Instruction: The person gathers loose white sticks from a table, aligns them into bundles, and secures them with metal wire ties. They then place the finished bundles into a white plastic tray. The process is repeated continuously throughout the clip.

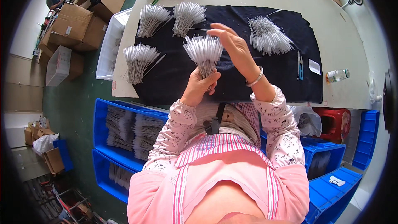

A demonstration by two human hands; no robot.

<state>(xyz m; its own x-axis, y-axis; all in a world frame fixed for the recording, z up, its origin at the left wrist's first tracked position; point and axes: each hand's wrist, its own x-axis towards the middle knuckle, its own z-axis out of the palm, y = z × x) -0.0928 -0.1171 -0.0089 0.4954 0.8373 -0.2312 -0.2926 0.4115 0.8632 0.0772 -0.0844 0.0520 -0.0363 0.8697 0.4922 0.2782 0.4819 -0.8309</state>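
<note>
My left hand [199, 86] is closed round the wire stems of a bundle of thin brushes [204, 52], white bristle heads fanned upward. My right hand [234, 47] is raised just right of the bristle tips, fingers stretched out and slightly apart. A thin wire stem ends near its fingertips; whether they touch cannot be made out, and the thumb is hidden. Beyond the bundle lie two brush piles, one at the left [153, 20] and one in the middle [188, 18]. Another pile [139, 63] lies to the left, and a looser pile [270, 36] to the right.
A dark cloth [240, 79] covers part of the white table [348, 37]. Blue-handled snips [300, 67], a white label [314, 66] and a glass jar [337, 75] lie at right. Blue crates [124, 157] of brushes stand below left; a red stool [333, 124] stands below right.
</note>
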